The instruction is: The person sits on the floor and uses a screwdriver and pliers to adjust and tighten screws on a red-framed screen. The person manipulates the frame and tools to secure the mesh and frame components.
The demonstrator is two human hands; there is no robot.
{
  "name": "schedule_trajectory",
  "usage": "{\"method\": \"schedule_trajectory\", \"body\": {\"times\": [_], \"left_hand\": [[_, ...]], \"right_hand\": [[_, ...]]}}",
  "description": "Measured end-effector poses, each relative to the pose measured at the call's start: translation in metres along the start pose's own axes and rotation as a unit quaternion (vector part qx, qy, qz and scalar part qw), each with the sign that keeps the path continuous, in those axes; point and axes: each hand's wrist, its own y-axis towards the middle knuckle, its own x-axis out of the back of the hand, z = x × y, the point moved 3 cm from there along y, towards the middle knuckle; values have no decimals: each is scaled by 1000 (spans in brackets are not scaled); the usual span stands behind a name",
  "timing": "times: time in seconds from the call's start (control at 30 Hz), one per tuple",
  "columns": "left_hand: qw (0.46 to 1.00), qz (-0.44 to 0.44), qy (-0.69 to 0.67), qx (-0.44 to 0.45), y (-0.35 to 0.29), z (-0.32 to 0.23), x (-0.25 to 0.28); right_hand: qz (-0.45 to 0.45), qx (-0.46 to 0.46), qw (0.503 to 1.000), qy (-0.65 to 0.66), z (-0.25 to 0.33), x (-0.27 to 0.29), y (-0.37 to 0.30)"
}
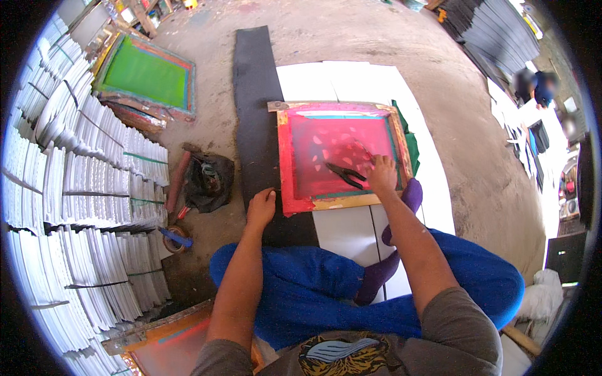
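A wooden screen-printing frame (285, 156) with pink-stained mesh lies in front of me, partly on white sheets and partly on a black strip. Pliers (346, 175) with dark handles rest on the mesh, near its lower right. Just right of them, my right hand (382, 175) reaches over the frame's near right side, its fingers bent together at the mesh. A thin thing shows by those fingertips, too small to name. My left hand (260, 207) is curled closed on the black strip (256, 125), beside the frame's near left corner, with nothing seen in it.
Bundled white sheets (94, 194) are stacked high at the left. A green-meshed frame (147, 75) lies at the far left, and a black plastic bag (210, 182) and a tape roll (175, 240) lie nearer. My sock-covered foot (411, 195) touches the pink frame's right side.
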Motion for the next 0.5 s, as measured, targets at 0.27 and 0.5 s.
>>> {"method": "schedule_trajectory", "body": {"times": [0.27,0.5], "left_hand": [[997,41,-42,42,37,-14,6],[998,56,-14,-37,63,-31,8]], "right_hand": [[80,-16,997,1,-10,-13,25],[133,90,959,234,35,1,3]]}}
